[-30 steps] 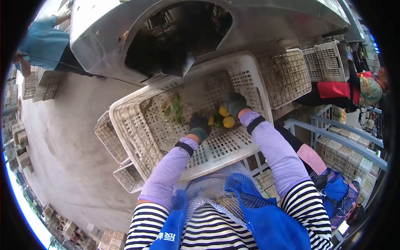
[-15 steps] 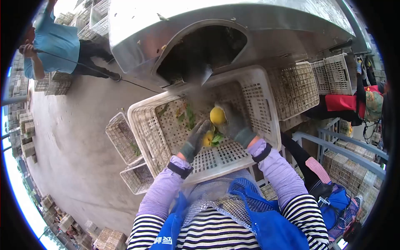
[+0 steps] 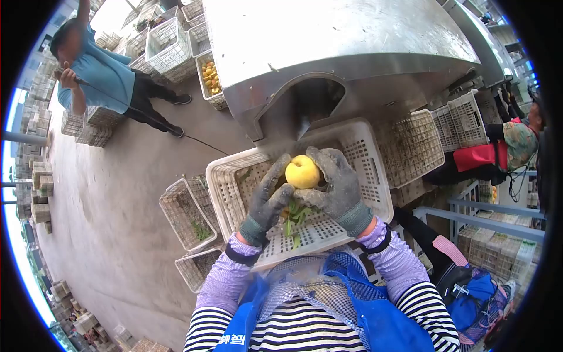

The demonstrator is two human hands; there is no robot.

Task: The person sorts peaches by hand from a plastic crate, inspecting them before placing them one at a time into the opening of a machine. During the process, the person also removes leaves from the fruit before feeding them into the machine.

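Above a white plastic crate (image 3: 375,141), my two gloved hands are raised close together around a yellow fruit (image 3: 302,172). My left hand (image 3: 268,202) has its fingers against the fruit's left side. On the other side, my right hand (image 3: 336,185) grips the fruit between thumb and fingers. Green leaves (image 3: 297,218) hang just below the hands, with part of another yellow fruit behind them, mostly hidden by my left hand. Whatever holds the leaves is hidden by the gloves.
A metal machine with a dark opening (image 3: 305,105) stands beyond the crate. Smaller crates (image 3: 186,214) are at the left, more crates (image 3: 410,146) at the right. A person in blue (image 3: 105,73) holds a cord. Another person (image 3: 516,146) is far right, near blue railings (image 3: 487,223).
Both hands have come up and closer together, bringing the yellow fruit and leaves nearer the camera. The view has shifted, showing more of the machine top and a crate of orange fruit.
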